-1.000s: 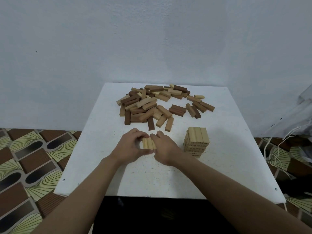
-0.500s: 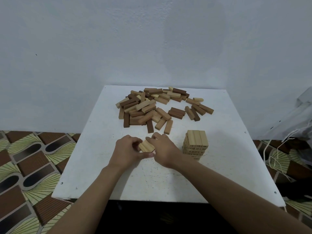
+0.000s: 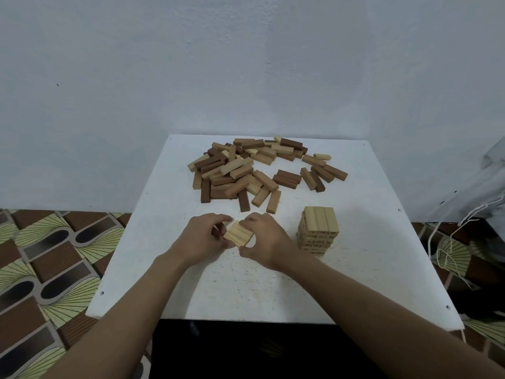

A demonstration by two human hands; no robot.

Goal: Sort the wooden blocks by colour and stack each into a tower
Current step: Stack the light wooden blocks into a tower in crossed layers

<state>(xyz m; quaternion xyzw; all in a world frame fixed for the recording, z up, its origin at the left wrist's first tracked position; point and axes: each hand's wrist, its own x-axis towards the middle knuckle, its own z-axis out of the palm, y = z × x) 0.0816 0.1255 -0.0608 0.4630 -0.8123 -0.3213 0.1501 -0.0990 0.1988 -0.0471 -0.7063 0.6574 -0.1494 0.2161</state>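
A row of three pale wooden blocks [image 3: 238, 233] lies side by side, tilted, between my hands near the middle of the white table [image 3: 363, 274]. My left hand [image 3: 203, 238] pinches its left side and my right hand [image 3: 263, 240] pinches its right side. A short tower of pale blocks [image 3: 317, 230] stands just right of my right hand. Behind the hands lies a loose pile of mixed pale, tan and dark brown blocks [image 3: 259, 170].
A pale wall rises right behind the table. Patterned floor tiles [image 3: 52, 258] show on the left. A clear plastic bag with white cords [image 3: 475, 212] hangs at the right edge. The table's front edge runs close to my forearms.
The three pale blocks held between both hands have turned from pointing away to lying diagonally. Both hands stayed in about the same place.
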